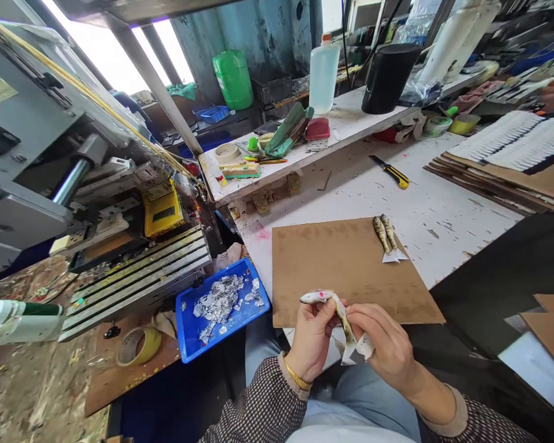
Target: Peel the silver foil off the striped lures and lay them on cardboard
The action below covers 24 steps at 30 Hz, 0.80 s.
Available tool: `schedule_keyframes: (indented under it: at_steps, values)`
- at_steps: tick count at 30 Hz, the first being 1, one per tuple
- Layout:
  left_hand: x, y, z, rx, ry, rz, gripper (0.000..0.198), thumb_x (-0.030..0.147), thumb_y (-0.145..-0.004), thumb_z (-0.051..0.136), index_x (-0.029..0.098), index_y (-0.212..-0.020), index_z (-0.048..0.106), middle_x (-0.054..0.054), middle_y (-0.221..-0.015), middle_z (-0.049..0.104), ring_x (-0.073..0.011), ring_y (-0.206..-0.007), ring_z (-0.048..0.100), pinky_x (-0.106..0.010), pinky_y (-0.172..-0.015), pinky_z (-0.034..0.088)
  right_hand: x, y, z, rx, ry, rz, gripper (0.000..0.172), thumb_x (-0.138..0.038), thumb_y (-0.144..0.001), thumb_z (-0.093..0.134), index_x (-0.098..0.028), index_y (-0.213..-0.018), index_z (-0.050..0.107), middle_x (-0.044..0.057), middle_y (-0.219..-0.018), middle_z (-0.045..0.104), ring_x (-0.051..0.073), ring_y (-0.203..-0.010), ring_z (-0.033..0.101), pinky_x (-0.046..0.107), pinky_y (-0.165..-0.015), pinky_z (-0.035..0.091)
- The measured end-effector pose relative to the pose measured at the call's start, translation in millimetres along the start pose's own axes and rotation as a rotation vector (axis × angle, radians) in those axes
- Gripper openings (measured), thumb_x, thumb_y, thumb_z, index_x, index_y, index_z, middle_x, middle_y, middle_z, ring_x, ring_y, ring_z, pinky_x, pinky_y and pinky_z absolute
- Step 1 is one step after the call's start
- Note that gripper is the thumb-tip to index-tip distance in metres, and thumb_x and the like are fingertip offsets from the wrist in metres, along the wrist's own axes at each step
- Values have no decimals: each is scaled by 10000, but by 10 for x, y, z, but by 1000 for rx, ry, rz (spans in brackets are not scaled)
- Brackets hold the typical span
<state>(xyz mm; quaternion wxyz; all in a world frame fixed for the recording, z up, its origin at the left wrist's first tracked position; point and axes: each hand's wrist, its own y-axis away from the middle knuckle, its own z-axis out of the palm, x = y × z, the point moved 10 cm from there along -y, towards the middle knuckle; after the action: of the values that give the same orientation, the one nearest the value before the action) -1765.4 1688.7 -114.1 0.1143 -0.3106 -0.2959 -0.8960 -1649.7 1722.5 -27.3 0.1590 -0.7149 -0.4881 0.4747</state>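
Note:
My left hand (310, 337) is closed on two small fish-shaped lures in front of my lap. One lure (317, 296) lies nearly level, its pale belly marked with a red spot. The second, a yellowish patterned lure (344, 321), slants down to white tail pieces (353, 352). My right hand (388, 344) pinches at this slanting lure's side near the tail; its fingertips partly hide the contact. Beyond both hands lies a brown cardboard sheet (323, 264). Two more dark-barred lures (385, 235) with white tails rest side by side at its far right corner.
Left of the cardboard, a blue tray (181, 326) holds silvery foil scraps. A yellow-black utility knife (392, 172) lies on the white table. Stacked cardboard (493, 178) bears rows of white pieces. A shelf (277, 172) carries a bottle (324, 77) and a black container (390, 80). Machinery stands left.

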Motion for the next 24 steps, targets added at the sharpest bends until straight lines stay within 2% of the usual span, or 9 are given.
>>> schedule_keyframes:
  at_steps: [2, 6, 10, 13, 16, 19, 22, 24]
  values:
    - [-12, -13, 5, 5, -18, -6, 277, 273, -731, 863, 163, -917, 690, -37, -890, 732, -178, -886, 704, -303, -818, 546, 18, 13, -25, 14, -6, 11, 290, -9, -881, 585, -146, -1128, 652, 132, -1026, 708, 223, -970, 683, 371, -816, 617]
    - [-18, -30, 38, 0, -5, 6, 262, 252, -731, 862, 164, -908, 691, -18, -889, 722, -132, -836, 682, -263, -801, 535, -9, 20, -18, 6, 3, -30, 356, 43, -861, 561, -101, -1180, 625, 183, -1139, 690, 252, -1109, 656, 391, -901, 600]
    - [-25, -42, 20, 24, -48, -2, 316, 283, -716, 872, 162, -940, 684, -36, -906, 725, -174, -891, 698, -303, -838, 542, 29, 2, -12, 14, 2, 5, 280, 14, -876, 580, -130, -1110, 636, 141, -1021, 699, 223, -981, 661, 367, -823, 606]
    - [14, -166, -14, 34, -130, -1, 321, 309, -713, 868, 154, -918, 676, -35, -877, 713, -175, -887, 696, -292, -814, 538, 146, 45, -35, 24, -21, 90, 249, -15, -908, 541, -165, -1083, 634, 113, -990, 697, 200, -935, 666, 343, -793, 605]
    - [46, -517, -15, 13, -313, -1, 316, 373, -732, 832, 150, -890, 672, -22, -834, 687, -124, -793, 655, -232, -712, 500, 458, 222, -146, 60, 11, 304, 156, -103, -946, 539, -194, -1014, 646, 99, -1030, 695, 188, -954, 685, 319, -821, 604]
    - [-48, -1075, 87, -49, -486, -33, 346, 411, -683, 837, 128, -788, 669, -21, -732, 650, -98, -634, 571, -229, -611, 451, 787, 546, -348, 134, 36, 501, 80, -229, -956, 581, -200, -941, 653, 73, -979, 706, 175, -899, 711, 266, -784, 612]
    - [-225, -1698, 317, -90, -577, -38, 356, 395, -627, 863, 126, -708, 644, -12, -634, 605, -102, -542, 513, -253, -538, 408, 1031, 941, -518, 192, 38, 614, 148, -336, -945, 607, -204, -901, 658, 30, -848, 724, 152, -755, 730, 182, -678, 607]
    - [-354, -2079, 535, -105, -629, -18, 328, 355, -635, 857, 131, -739, 641, -2, -621, 594, -106, -521, 502, -259, -518, 390, 1152, 1199, -596, 225, 53, 648, 187, -386, -923, 628, -212, -876, 675, 11, -792, 737, 149, -684, 736, 153, -637, 602]
